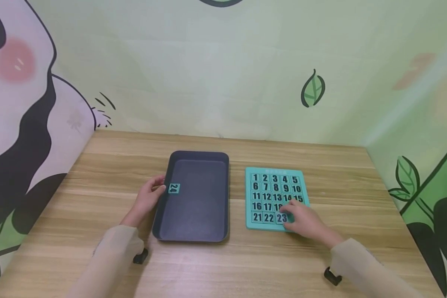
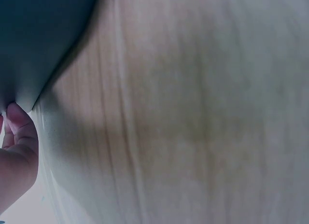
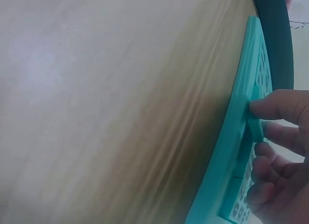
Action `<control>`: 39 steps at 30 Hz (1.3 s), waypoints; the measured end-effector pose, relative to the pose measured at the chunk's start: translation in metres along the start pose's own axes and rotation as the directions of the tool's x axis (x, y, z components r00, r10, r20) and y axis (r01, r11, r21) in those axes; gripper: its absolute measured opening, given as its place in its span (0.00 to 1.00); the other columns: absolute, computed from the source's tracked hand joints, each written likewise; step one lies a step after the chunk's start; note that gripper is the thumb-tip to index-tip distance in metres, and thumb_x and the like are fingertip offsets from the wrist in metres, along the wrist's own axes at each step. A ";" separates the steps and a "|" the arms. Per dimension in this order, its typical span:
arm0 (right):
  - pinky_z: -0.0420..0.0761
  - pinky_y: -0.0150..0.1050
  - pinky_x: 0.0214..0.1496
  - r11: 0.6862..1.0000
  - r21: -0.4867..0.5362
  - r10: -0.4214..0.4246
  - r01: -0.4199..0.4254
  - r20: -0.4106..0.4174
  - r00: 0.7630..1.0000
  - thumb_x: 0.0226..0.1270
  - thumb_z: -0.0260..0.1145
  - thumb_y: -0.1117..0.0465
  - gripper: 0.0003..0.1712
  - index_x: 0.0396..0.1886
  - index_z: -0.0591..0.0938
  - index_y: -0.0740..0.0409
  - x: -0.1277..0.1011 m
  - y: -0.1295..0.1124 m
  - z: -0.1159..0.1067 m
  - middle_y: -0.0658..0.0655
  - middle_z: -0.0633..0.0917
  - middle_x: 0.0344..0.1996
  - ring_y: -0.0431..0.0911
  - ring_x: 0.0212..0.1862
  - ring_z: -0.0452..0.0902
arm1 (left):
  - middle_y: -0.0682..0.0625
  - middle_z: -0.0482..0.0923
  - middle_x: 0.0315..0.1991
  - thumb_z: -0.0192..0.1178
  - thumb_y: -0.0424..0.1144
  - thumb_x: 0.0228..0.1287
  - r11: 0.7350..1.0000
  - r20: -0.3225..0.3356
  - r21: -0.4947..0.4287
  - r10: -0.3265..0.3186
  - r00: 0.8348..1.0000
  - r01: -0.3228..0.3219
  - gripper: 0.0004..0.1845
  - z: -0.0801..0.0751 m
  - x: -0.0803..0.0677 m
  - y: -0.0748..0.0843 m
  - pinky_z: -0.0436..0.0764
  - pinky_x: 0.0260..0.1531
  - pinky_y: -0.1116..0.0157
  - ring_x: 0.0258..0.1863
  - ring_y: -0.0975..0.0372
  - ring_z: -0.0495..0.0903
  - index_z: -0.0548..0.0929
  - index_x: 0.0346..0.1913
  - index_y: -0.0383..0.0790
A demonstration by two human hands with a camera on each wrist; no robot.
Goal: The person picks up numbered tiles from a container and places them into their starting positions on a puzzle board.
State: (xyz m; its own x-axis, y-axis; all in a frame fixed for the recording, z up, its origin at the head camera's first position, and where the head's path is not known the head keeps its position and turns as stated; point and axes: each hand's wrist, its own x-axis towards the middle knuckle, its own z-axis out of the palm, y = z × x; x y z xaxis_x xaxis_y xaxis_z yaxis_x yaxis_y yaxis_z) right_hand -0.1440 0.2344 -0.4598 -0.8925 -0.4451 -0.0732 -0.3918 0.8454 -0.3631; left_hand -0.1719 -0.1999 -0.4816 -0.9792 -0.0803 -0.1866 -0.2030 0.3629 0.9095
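Observation:
On the wooden table lies a teal number puzzle board (image 1: 248, 207), its tiles running in rows from 1 upward. My right hand (image 1: 305, 220) is over the board's lower right, thumb and fingertip pinching the number 23 tile (image 1: 282, 217). The right wrist view shows this tile (image 3: 255, 126) tipped up in its slot. Left of the board is a dark rectangular tray (image 1: 199, 207). A loose number 24 tile (image 1: 174, 188), turned sideways, lies at its left inner edge. My left hand (image 1: 147, 198) grips the tray's left rim, thumb near that tile.
The wooden tabletop (image 1: 283, 265) reaches back to a pale green wall cloth (image 1: 223, 82) printed with leaves and a panda. Black straps (image 1: 332, 276) show under the sleeves at my wrists. A narrow strip of table separates tray and board.

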 end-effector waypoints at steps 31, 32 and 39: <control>0.69 0.32 0.30 0.991 0.118 -0.071 0.061 0.081 0.994 0.51 0.66 0.59 0.19 0.45 0.77 0.58 0.044 -0.039 -0.033 0.52 0.77 0.29 0.42 0.31 0.68 | 0.36 0.64 0.59 0.45 0.34 0.65 1.000 0.001 0.000 0.008 1.000 -0.008 0.22 -0.001 0.002 -0.002 0.67 0.58 0.52 0.58 0.45 0.64 0.62 0.62 0.34; 0.69 0.32 0.31 0.991 0.120 -0.075 0.065 0.084 0.994 0.52 0.65 0.59 0.20 0.46 0.77 0.58 0.047 -0.044 -0.036 0.52 0.77 0.30 0.43 0.32 0.68 | 0.36 0.64 0.58 0.45 0.34 0.65 1.000 0.000 -0.005 0.008 1.000 -0.008 0.22 0.000 0.001 -0.002 0.67 0.58 0.52 0.58 0.45 0.64 0.62 0.62 0.34; 0.72 0.33 0.33 0.985 0.100 -0.147 0.137 0.090 0.985 0.54 0.63 0.58 0.21 0.49 0.76 0.57 0.075 -0.081 -0.051 0.55 0.79 0.36 0.46 0.35 0.72 | 0.35 0.64 0.58 0.45 0.33 0.65 1.000 -0.002 -0.012 0.009 1.000 -0.009 0.22 -0.001 0.000 0.001 0.67 0.57 0.52 0.58 0.45 0.65 0.63 0.61 0.34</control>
State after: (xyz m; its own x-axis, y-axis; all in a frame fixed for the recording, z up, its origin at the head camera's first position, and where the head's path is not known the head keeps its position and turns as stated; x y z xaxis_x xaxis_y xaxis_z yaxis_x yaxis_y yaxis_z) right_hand -0.1901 0.1476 -0.3888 -0.8017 -0.5889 -0.1024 -0.4866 0.7425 -0.4604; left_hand -0.1717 -0.2001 -0.4806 -0.9810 -0.0791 -0.1773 -0.1939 0.3527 0.9154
